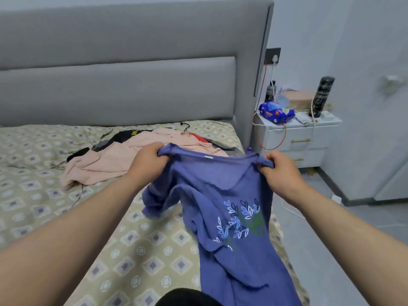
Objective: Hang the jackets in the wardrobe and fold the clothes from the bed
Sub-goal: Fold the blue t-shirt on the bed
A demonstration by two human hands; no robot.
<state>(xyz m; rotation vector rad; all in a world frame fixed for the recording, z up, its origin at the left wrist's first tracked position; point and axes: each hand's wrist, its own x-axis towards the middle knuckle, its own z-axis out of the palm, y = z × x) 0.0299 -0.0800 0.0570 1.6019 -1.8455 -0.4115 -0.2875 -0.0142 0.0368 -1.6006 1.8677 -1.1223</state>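
A blue-purple top (229, 219) with a leaf print hangs in front of me over the bed (44, 195). My left hand (148, 162) grips its left shoulder, and my right hand (278, 171) grips its right shoulder, stretching the neckline between them. The lower part trails down toward me and one sleeve bunches on the patterned bedsheet. Behind it, a pile of clothes lies on the bed: a pink garment (106, 164) on top, with black (128, 134), red (198, 138) and grey pieces partly hidden beneath.
A grey padded headboard (132, 62) stands at the back. To the right is a white nightstand (293, 138) with a blue packet (276, 112), bottles and cables. Grey tiled floor (331, 239) runs along the bed's right side.
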